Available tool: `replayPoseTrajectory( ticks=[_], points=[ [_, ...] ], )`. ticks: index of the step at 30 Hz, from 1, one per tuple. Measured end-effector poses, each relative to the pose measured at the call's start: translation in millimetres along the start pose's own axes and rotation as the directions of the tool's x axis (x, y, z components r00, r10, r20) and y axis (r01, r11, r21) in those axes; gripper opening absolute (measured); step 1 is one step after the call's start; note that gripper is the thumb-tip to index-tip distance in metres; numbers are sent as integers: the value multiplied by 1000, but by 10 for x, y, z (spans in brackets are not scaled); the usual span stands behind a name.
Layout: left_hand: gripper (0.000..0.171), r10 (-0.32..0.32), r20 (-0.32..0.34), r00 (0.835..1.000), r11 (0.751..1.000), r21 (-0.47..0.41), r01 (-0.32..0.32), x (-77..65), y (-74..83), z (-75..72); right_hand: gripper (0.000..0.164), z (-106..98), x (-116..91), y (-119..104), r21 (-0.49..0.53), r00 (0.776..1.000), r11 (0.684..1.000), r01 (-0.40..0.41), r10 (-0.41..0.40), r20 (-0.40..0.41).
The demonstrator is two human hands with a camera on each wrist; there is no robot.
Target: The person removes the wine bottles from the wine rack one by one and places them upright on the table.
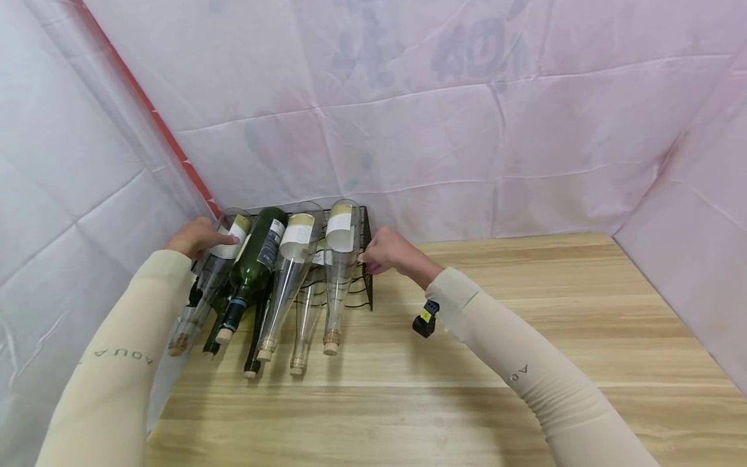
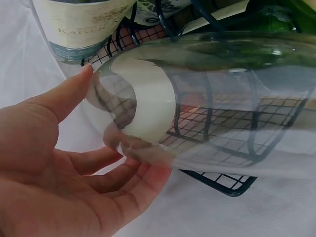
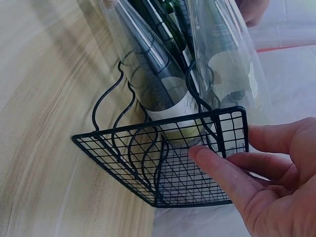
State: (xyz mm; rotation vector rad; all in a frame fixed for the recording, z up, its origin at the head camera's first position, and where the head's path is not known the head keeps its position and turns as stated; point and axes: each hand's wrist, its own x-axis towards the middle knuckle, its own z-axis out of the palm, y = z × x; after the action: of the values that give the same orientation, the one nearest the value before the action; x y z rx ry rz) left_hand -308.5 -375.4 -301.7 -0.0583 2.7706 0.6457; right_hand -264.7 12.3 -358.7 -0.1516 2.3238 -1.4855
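At the left end of a black wire wine rack (image 1: 367,285), my left hand (image 1: 201,239) grips the base of a clear glass bottle (image 2: 197,118) with a white label. Its thumb lies on one side of the base, with the other fingers curled under it. My right hand (image 1: 390,251) holds the rack's right end by the corner of its mesh side panel (image 3: 158,197), thumb and fingers on either side of the edge. A dark green wine bottle (image 1: 255,263) and more clear bottles, including one at the right end (image 1: 340,259), lie with corked necks toward me.
Several corked necks, such as a dark one (image 1: 252,366), jut from the lower tier over the wooden table (image 1: 496,389). White sheeting (image 1: 438,149) hangs close behind the rack and along its left side. A small black device (image 1: 426,319) is at my right wrist.
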Motion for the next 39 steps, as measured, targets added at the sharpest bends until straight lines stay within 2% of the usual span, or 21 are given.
replayPoseTrajectory(
  ticks=[4, 11, 16, 22, 30, 39],
  points=[
    [53, 1, 0, 1000, 1000, 16, -1, 4, 8, -9, 14, 8, 8, 3, 0, 1000, 1000, 1, -1, -4],
    [49, 28, 0, 1000, 988, 151, -28, 4, 67, -14, 12, 11, 3, 6, 15, 1000, 1000, -6, 6, 3],
    [52, 37, -22, 999, 981, 191, -32, -7, 102, -26, 11, 10, -3, 7, 18, 1000, 1000, -4, 4, 7],
    [48, 18, -69, 997, 990, 142, -8, -16, 62, -2, 13, 19, 1, 0, 19, 1000, 1000, -9, 9, 11],
    [55, -23, -135, 991, 998, 54, 31, -28, -56, 32, 15, 49, 8, 0, 29, 1000, 999, -12, 12, 15],
    [57, -48, -127, 991, 998, 41, 54, -90, -65, 15, 18, 64, 18, 7, 35, 1000, 999, -1, 1, 23]
  ],
)
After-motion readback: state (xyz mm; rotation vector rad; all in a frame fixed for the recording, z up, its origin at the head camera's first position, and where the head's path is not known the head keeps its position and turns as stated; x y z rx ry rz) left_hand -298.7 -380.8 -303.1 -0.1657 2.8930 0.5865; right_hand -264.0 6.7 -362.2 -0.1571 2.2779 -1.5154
